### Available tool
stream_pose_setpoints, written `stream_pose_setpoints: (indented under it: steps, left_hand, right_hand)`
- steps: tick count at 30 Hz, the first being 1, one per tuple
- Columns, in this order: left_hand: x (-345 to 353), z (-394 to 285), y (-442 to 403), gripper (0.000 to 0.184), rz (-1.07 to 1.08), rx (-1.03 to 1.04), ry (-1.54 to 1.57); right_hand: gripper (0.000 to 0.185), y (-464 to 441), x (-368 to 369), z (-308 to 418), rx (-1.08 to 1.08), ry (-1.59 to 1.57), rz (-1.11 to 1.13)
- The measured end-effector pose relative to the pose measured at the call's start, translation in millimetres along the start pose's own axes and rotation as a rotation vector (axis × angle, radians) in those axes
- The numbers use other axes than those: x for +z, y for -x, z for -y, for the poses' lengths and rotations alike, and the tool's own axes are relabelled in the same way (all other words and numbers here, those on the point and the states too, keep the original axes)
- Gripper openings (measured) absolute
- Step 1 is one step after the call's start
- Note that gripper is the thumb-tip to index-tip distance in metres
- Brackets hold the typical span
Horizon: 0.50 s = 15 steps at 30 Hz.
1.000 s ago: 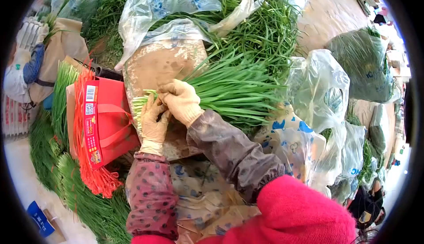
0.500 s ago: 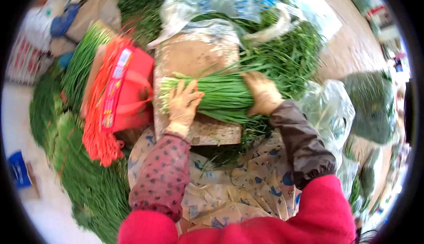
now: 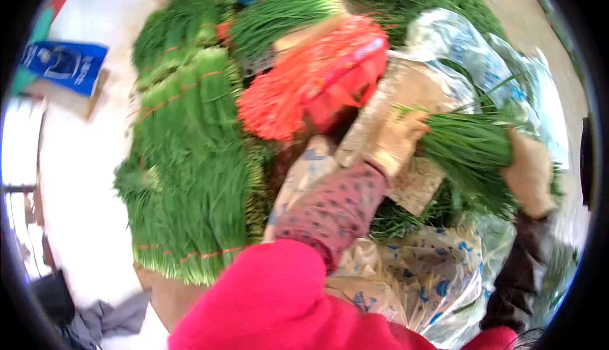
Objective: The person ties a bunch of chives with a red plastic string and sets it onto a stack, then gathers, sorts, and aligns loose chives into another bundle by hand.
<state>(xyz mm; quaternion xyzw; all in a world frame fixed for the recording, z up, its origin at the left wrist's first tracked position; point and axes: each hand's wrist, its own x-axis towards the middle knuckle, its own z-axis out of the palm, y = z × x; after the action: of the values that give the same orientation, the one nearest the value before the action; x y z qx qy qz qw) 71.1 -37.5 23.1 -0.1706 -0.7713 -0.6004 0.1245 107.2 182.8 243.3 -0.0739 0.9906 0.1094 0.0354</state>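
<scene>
A loose bunch of green chives (image 3: pixel 469 137) lies across my front, pale stem ends to the left and leaf tips to the right. My left hand (image 3: pixel 401 136), in a pale glove, is closed round the stem end. My right hand (image 3: pixel 531 171), also gloved and blurred by motion, is closed at the leaf end, its fingers partly hidden. Beneath the bunch is a worn wooden board (image 3: pixel 415 90). Just left of the board rests a red container (image 3: pixel 339 93) draped with orange-red ties (image 3: pixel 279 106).
Stacked chive bundles (image 3: pixel 190 172) bound with orange-red ties fill the left side, with another chive pile (image 3: pixel 285 17) behind. Loose greens (image 3: pixel 425 1) lie at the back. Clear plastic bags (image 3: pixel 447 36) lie beyond the board. A blue packet (image 3: pixel 66 64) is far left.
My view has swung left, showing more of the stacked bundles. My left hand, earlier resting on top of the stems, now wraps round them. The bunch looks narrower and tilts down to the right.
</scene>
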Motion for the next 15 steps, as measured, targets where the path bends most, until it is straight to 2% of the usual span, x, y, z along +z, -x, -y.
stream_pose_setpoints:
  steps: [1, 3, 7, 8, 11, 13, 14, 15]
  left_hand:
    - [7, -14, 4, 0.007, -0.061, -0.01, 0.072]
    - [24, -33, 9, 0.01, -0.137, -0.174, 0.401]
    - [21, -67, 29, 0.012, -0.209, -0.226, 0.397]
    - [25, -56, 40, 0.013, -0.199, -0.246, 0.374]
    - [48, 0, 81, 0.014, -0.27, -0.241, 0.467]
    - [44, 10, 91, 0.017, -0.194, -0.559, 0.429]
    - [54, 15, 81, 0.021, -0.253, -0.611, 0.952]
    - [42, 3, 77, 0.021, -0.264, -0.628, 0.95]
  right_hand:
    - [0.051, -3, -28, 1, -0.068, 0.068, -0.074]
    - [0.053, -21, -52, -22, -0.209, 0.063, -0.175]
    - [0.035, -49, -70, -17, -0.473, -0.133, -0.486]
    - [0.03, -54, -66, -2, -0.416, 0.186, -0.462]
    - [0.024, -53, -54, 97, -0.298, 0.75, 0.131]
    - [0.022, -60, 2, 94, -0.438, 0.532, 0.088]
    - [0.028, -56, -2, 84, -0.421, 0.481, 0.032]
    - [0.035, -46, -14, 69, -0.414, 0.429, -0.005]
